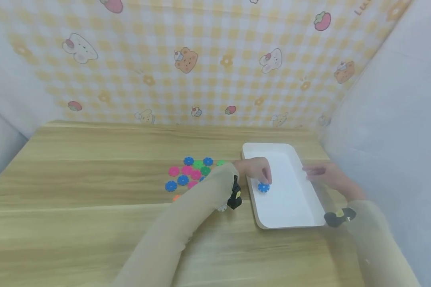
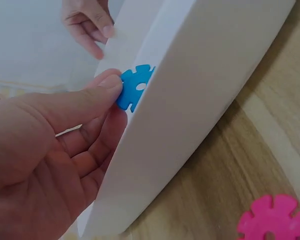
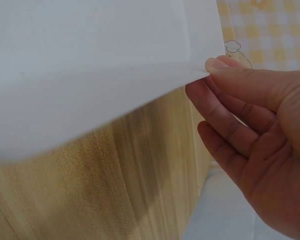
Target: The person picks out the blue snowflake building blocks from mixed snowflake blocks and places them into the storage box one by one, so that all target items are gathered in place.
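Observation:
Between thumb and fingers, my left hand (image 1: 256, 168) pinches a blue notched disc (image 2: 135, 87) with a small centre hole. It holds this disc over the left part of a white tray (image 1: 287, 207), just inside the near wall. At the tray's right side, my right hand (image 3: 260, 120) grips the rim between thumb and fingertips. In the left wrist view, a pink notched disc (image 2: 272, 220) lies on the table outside the tray.
Left of the tray, several notched discs in blue, pink (image 1: 174, 171), green (image 1: 205, 171) and orange lie spread on the wooden table (image 1: 93, 239), partly hidden by the left sleeve. A checked cloth (image 1: 208, 87) hangs behind; a white sheet (image 1: 388, 131) borders the right.

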Demonstrator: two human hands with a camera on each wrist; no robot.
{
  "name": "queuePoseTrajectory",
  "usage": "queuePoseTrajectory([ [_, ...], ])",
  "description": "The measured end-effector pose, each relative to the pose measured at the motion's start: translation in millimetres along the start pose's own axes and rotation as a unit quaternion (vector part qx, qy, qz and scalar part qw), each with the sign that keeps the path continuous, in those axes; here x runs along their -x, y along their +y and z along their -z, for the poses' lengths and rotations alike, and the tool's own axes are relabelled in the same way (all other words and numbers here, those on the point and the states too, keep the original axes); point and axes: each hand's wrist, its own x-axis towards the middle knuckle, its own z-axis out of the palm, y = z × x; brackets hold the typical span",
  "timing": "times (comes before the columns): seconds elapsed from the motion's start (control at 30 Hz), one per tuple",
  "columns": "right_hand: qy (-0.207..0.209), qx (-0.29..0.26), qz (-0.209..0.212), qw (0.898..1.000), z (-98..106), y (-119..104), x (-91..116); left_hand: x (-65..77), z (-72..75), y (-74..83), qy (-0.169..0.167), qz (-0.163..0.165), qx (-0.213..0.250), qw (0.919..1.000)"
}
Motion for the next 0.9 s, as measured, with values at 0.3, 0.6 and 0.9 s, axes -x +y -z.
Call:
queuePoseTrajectory([
  [0.3, -0.002, -0.017, -0.002, 1.000, -0.6, 0.9, -0.9, 2.5, -8.9, 1.1, -0.050, -0.008, -0.037, 0.9980],
  [0.6, -0.009, -0.020, -0.003, 1.000, 0.1, 1.3, -2.2, 2.6, -13.9, 0.0, -0.038, -0.002, -0.054, 0.9978],
  [0.9, -0.004, -0.030, 0.011, 0.999, 0.1, -2.0, -0.9, 1.0, -18.9, -2.9, -0.037, 0.016, -0.076, 0.9963],
])
